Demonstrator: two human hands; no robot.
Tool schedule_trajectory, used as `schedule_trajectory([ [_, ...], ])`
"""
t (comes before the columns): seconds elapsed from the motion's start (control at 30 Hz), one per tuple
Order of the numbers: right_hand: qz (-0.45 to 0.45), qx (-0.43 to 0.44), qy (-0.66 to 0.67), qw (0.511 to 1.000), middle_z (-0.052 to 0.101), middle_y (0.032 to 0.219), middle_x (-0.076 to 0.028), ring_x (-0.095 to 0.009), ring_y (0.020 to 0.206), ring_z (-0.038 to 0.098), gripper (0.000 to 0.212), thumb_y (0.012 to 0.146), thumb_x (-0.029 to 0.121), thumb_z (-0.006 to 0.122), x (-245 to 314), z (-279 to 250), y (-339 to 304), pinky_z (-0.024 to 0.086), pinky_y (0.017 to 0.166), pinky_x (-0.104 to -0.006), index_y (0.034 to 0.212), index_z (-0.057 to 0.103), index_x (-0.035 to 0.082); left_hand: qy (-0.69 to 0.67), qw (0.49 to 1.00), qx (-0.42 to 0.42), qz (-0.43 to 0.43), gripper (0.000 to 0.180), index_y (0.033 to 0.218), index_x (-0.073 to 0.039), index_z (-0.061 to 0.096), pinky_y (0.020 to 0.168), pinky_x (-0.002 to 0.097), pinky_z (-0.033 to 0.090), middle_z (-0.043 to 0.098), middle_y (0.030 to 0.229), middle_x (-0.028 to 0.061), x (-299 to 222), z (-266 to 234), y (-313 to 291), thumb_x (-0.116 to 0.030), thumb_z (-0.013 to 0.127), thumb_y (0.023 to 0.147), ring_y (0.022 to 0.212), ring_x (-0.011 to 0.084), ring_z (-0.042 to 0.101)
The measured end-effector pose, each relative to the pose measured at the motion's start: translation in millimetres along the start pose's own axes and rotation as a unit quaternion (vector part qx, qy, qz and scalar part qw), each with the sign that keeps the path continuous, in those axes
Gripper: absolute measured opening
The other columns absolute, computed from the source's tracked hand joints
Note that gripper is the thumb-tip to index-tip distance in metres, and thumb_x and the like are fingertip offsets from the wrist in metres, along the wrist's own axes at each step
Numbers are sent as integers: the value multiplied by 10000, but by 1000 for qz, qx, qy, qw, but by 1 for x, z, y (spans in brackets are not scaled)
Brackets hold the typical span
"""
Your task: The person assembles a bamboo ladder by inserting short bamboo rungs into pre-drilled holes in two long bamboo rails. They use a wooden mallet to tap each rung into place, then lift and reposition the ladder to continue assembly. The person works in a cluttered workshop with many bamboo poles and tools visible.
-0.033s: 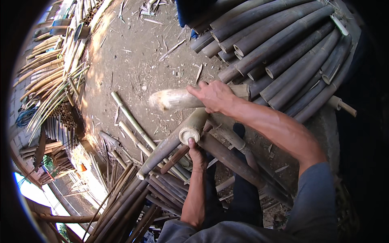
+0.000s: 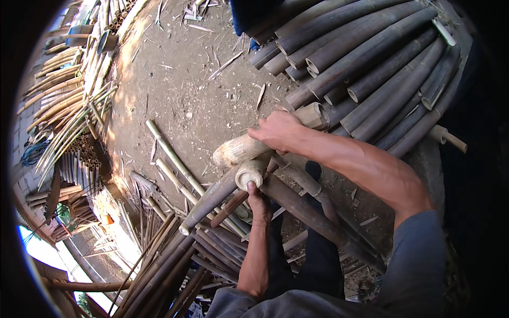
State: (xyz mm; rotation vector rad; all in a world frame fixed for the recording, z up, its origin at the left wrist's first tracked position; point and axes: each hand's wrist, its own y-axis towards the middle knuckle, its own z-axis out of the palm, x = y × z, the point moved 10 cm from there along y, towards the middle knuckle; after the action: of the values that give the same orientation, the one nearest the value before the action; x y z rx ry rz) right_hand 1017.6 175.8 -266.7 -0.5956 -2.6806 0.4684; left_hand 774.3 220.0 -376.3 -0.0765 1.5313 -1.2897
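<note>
My left hand (image 2: 257,200) is closed around a bamboo piece (image 2: 249,176), its thumb pressed against the pale, round end that faces up. In my right hand (image 2: 278,130) is a thick, light-brown bamboo length (image 2: 236,151), gripped near its middle from above. Its left end looks worn and fuzzy; a cut end shows at its right. This length lies across, just beyond the piece under my left hand; whether the two touch I cannot tell. Crossed bamboo poles (image 2: 302,206) form a stand beneath. My right-hand fingers partly hide the length.
Dark bamboo poles (image 2: 366,53) are stacked at the upper right. More poles (image 2: 164,265) lie in a heap at the lower left, beside a long thin pole (image 2: 175,156). Light bamboo (image 2: 58,95) is piled along the far left. Chips and strips litter the dirt ground (image 2: 180,79).
The thick bamboo length has tilted, its worn end shifting right and lower, its cut end rising toward the stack. My right hand has moved slightly with it; the left hand stays put.
</note>
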Motion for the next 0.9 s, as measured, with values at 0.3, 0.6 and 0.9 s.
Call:
schedule_trajectory([
  [0.3,-46,31,28,998,648,1083,-111,-304,912,703,406,894,177,603,16,2,1,563,722,-389,1286,511,128,-13,1000,-10,-14,864,1366,-58,476,1061,419,363,567,1305,91,3,0,1,-691,626,797,1219,246,513],
  [0.6,235,-34,399,885,632,1142,-227,-410,1005,631,854,638,361,758,-70,115,-151,511,857,-464,1370,415,85,-51,997,46,-24,901,1413,-59,424,1091,411,336,514,1373,79,2,13,-10,-701,598,805,1267,244,475],
  [0.9,122,131,340,923,647,1041,-181,-380,998,633,714,611,338,796,-3,261,-192,507,857,-458,1192,522,27,-32,999,41,-5,960,1411,-57,424,1121,396,299,494,1389,74,-4,31,-15,-764,571,778,1291,243,445],
])
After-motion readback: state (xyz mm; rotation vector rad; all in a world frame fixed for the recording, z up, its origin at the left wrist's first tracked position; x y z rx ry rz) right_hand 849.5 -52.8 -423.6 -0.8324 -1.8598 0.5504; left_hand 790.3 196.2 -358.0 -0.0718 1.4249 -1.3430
